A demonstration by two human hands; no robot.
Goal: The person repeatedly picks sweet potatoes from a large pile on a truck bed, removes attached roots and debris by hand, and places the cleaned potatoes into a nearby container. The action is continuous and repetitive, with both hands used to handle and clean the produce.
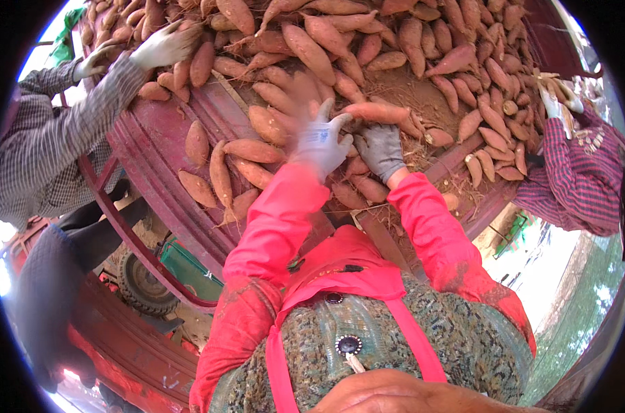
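Note:
My left hand [320, 139], in a white glove, is blurred. Its fingers are spread, with nothing plainly held. A motion-blurred sweet potato [306, 93] shows just beyond its fingertips. In a grey, dirt-stained glove, my right hand [382, 151] grips a long orange-red sweet potato [377, 112]; its fingers are partly hidden beneath it. Several sweet potatoes [369, 188] lie under and between my wrists. More sweet potatoes [255, 151] rest on the dark red metal bed [162, 139] to the left of my left hand.
A large sweet potato heap [307, 51] spreads across the far side. At left, a person's white-gloved hand [170, 46] reaches onto it. Another person's gloved hands [560, 100] are at the right edge. Loose roots [420, 175] lie near a rail. A wheel [144, 284] stands below left.

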